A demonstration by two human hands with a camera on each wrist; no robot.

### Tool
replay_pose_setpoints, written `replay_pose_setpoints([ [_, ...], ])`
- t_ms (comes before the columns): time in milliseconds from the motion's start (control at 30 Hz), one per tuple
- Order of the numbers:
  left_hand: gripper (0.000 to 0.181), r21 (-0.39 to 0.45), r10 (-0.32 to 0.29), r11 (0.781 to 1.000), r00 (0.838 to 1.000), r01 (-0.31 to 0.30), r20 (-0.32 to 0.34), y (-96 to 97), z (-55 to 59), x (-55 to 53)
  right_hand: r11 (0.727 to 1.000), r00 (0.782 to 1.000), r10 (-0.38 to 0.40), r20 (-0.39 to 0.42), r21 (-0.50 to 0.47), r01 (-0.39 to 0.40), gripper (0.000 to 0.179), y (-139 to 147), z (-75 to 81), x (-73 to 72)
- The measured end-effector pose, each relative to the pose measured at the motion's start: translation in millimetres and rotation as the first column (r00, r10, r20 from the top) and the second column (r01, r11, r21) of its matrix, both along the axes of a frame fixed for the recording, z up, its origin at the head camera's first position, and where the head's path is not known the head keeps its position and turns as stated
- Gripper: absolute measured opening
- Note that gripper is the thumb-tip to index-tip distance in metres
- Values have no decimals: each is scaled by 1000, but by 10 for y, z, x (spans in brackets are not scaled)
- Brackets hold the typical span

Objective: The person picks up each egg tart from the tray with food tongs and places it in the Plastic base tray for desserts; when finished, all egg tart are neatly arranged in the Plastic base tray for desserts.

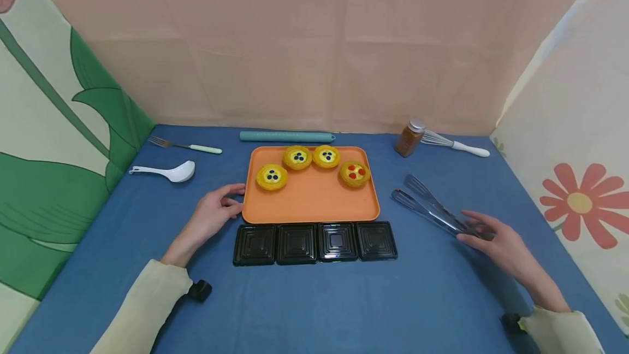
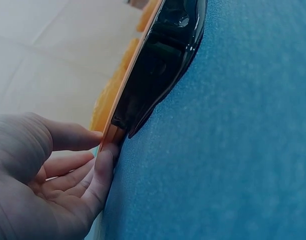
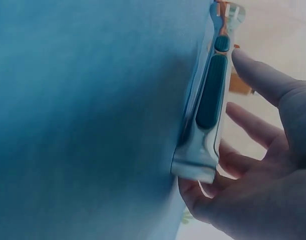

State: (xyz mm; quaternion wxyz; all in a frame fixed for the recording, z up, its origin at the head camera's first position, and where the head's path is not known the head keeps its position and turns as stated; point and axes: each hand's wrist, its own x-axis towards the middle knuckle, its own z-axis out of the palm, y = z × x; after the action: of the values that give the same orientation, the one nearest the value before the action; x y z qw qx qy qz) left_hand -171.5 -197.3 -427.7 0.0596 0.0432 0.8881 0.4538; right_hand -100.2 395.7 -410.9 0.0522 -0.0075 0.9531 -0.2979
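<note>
My left hand (image 1: 212, 213) is at the left edge of an orange tray (image 1: 314, 206); in the left wrist view its thumb and a finger pinch the rim. On the tray sit several egg tarts: three with dark blue dots, such as this egg tart (image 1: 272, 177), and a red-dotted tart (image 1: 355, 173). Shiny metal tongs (image 1: 434, 214) lie on the blue cloth to the right, their heads spread. Around their handle end is my right hand (image 1: 503, 245), thumb and fingers apart on either side. The right wrist view shows the tongs' handle (image 3: 211, 92) in front of several fingers.
Black square containers (image 1: 297, 245) stand in a row along the tray's near edge. Behind it lies a teal rolling pin (image 1: 287, 136). At left are a fork (image 1: 184, 146) and a white spoon (image 1: 177, 172). A spice jar (image 1: 409, 138) and a whisk (image 1: 457, 145) are at right.
</note>
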Motion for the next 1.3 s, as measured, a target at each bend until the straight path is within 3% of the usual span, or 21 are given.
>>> replay_pose_setpoints([
  [167,52,1,2,1000,1000,-2,-1,-1,-21,8,1000,1000,7,27,-19,-6,73,-39,-33,-97],
  [533,50,5,4,1000,1000,-4,9,8,0,14,1000,999,9,-32,8,-9,66,-95,-60,-182],
  [967,48,25,8,1000,1000,-9,17,10,-3,24,1000,999,-6,-35,23,7,63,-115,-52,-182],
  [1300,48,24,4,1000,1000,-4,10,1,-14,23,1000,998,-23,-54,-19,22,59,-174,17,-146],
])
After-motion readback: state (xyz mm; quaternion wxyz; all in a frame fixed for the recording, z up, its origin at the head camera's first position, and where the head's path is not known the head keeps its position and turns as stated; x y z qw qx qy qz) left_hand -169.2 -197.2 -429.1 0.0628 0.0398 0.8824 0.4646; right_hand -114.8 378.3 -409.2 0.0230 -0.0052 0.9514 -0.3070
